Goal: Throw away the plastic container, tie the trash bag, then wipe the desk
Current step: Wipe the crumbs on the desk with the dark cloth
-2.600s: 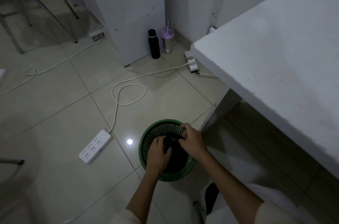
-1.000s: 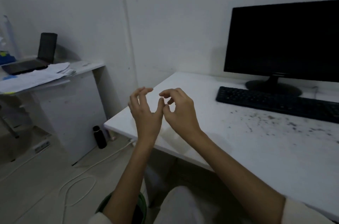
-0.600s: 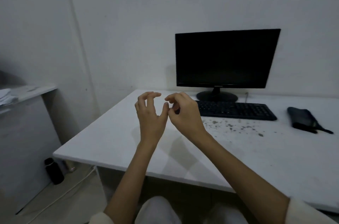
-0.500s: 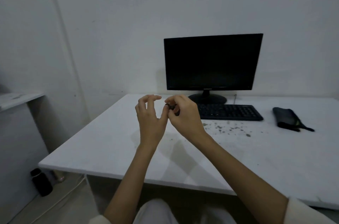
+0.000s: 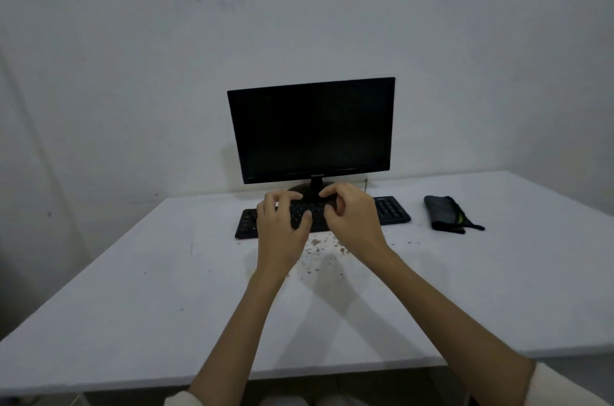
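Note:
The white desk fills the lower view. Dark crumbs are scattered on it in front of the keyboard. A dark folded cloth with a yellow-green patch lies at the right of the keyboard. My left hand and my right hand hover side by side above the keyboard and the crumbs, fingers curled and apart, with nothing in them. The trash bin and the bag are out of view.
A black monitor stands at the back of the desk against the white wall. A black keyboard lies in front of it, partly hidden by my hands.
My view rose from the green bin on the floor to the desk top. Both hands left the bin, came up and moved forward over the keyboard, slightly apart now.

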